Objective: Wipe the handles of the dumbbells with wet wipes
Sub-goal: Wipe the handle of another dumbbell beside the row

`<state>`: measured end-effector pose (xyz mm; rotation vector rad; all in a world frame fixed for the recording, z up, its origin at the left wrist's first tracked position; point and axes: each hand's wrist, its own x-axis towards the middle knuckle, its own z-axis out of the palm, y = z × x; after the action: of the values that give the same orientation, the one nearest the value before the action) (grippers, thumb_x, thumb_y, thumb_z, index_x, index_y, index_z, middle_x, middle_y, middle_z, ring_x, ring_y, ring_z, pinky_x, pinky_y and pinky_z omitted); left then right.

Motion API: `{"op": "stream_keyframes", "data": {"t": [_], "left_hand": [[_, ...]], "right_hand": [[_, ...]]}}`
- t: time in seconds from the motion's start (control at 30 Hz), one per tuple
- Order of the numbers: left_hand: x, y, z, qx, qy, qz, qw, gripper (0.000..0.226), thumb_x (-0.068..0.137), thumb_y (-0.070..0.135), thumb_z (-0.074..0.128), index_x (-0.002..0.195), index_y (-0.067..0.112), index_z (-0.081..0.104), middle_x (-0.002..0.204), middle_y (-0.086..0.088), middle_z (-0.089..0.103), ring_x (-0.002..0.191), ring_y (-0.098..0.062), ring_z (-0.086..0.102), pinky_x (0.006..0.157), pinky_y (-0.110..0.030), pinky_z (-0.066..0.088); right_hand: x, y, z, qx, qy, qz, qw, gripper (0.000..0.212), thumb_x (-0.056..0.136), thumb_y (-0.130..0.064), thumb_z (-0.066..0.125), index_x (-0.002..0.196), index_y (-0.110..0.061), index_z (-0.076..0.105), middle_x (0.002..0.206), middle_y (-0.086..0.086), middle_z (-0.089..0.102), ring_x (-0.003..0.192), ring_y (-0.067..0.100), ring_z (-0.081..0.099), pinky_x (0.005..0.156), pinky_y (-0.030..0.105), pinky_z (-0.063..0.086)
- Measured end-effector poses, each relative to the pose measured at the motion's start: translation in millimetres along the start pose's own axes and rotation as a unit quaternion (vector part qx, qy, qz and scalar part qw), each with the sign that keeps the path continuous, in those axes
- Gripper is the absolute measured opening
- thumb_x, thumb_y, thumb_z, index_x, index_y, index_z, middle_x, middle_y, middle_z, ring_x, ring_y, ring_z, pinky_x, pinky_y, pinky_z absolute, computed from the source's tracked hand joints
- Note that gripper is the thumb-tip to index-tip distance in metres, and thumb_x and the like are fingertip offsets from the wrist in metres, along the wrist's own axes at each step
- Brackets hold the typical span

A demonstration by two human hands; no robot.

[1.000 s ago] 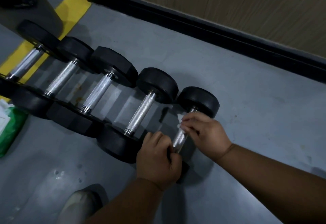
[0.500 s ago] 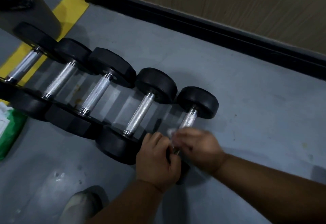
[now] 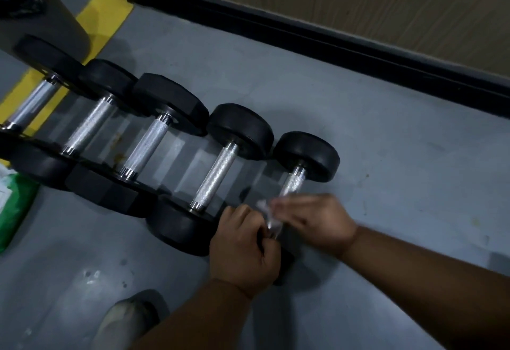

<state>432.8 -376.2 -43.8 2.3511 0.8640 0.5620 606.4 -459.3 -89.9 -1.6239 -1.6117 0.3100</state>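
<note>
At the far left edge we see a green wipe pack [image 3: 13, 211] lying on the grey floor [image 3: 386, 156], just beside the first weights. From there a row of five dumbbells [image 3: 143, 142] runs rightward, side by side and touching, their black ends toward the wall and toward us, their knurled steel handles bare between them. A yellow stripe [image 3: 102, 18] is painted on the floor behind the leftmost ones, and a dark baseboard [image 3: 303, 35] runs along the wall beyond. Low in the middle, a shoe tip [image 3: 124, 319] shows. Next comes our left hand [image 3: 242, 250], fingers curled shut over the near end of the last dumbbell [image 3: 306, 156], pinning it to the floor. Just to its right our right hand [image 3: 317, 220], blurred, has its fingers closed narrowly on a white wipe [image 3: 266, 211] pressed against the lower part of that dumbbell's handle [image 3: 294, 182]; the upper part of the handle is uncovered. We judge the step in hand to be scrubbing this rightmost handle. Whether the other four are already done we cannot tell. The next move calls for sliding the wipe along the full length of the bar, and probably turning the dumbbell to reach the underside, while the left hand keeps it from rolling.
</note>
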Motion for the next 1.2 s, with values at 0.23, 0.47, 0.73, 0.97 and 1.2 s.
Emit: {"op": "stream_keyframes", "data": {"t": [0.23,0.47,0.73,0.97,1.2], "left_hand": [[0,2,0,0.003,-0.006,0.004,1.0,0.007,0.065,0.017,0.048,0.065,0.013,0.042,0.071,-0.003,0.043,0.071,-0.03,0.043,0.059,-0.048,0.037],[-2,5,-1,-0.008,0.003,-0.006,1.0,0.005,0.067,0.016,0.047,0.065,0.014,0.042,0.071,-0.001,0.042,0.071,-0.028,0.042,0.058,-0.047,0.037],[1,1,-1,0.001,-0.007,0.001,1.0,0.006,0.067,0.016,0.047,0.066,0.014,0.042,0.072,-0.003,0.043,0.071,-0.031,0.043,0.059,-0.049,0.038],[0,4,-1,-0.011,-0.002,0.008,1.0,0.005,0.066,0.016,0.047,0.065,0.014,0.042,0.071,-0.002,0.042,0.07,-0.029,0.042,0.06,-0.045,0.037],[-1,4,-2,-0.019,0.001,0.001,1.0,0.005,0.067,0.015,0.045,0.066,0.016,0.041,0.07,0.002,0.041,0.07,-0.025,0.04,0.059,-0.044,0.034]], "right_hand": [[-13,-14,12,0.005,-0.015,-0.009,1.0,0.025,0.097,-0.023,0.063,0.116,-0.013,0.076,0.119,-0.002,0.073,0.107,0.007,0.068,0.1,0.017,0.049],[12,19,-8,-0.005,0.121,0.1,0.988,0.02,0.093,-0.022,0.072,0.11,-0.013,0.078,0.118,-0.006,0.072,0.109,0.002,0.068,0.098,0.03,0.055],[1,5,3,0.03,-0.02,0.005,0.999,0.022,0.096,-0.024,0.066,0.113,-0.015,0.078,0.121,-0.003,0.073,0.109,0.008,0.07,0.095,0.028,0.056],[-19,-10,11,0.043,-0.014,0.01,0.999,0.026,0.097,-0.019,0.065,0.121,-0.012,0.074,0.129,-0.002,0.069,0.118,0.007,0.065,0.098,0.027,0.054],[4,20,-11,-0.002,0.119,0.101,0.988,0.022,0.092,-0.011,0.074,0.114,-0.013,0.077,0.123,-0.004,0.07,0.112,0.004,0.068,0.096,0.035,0.056]]}}
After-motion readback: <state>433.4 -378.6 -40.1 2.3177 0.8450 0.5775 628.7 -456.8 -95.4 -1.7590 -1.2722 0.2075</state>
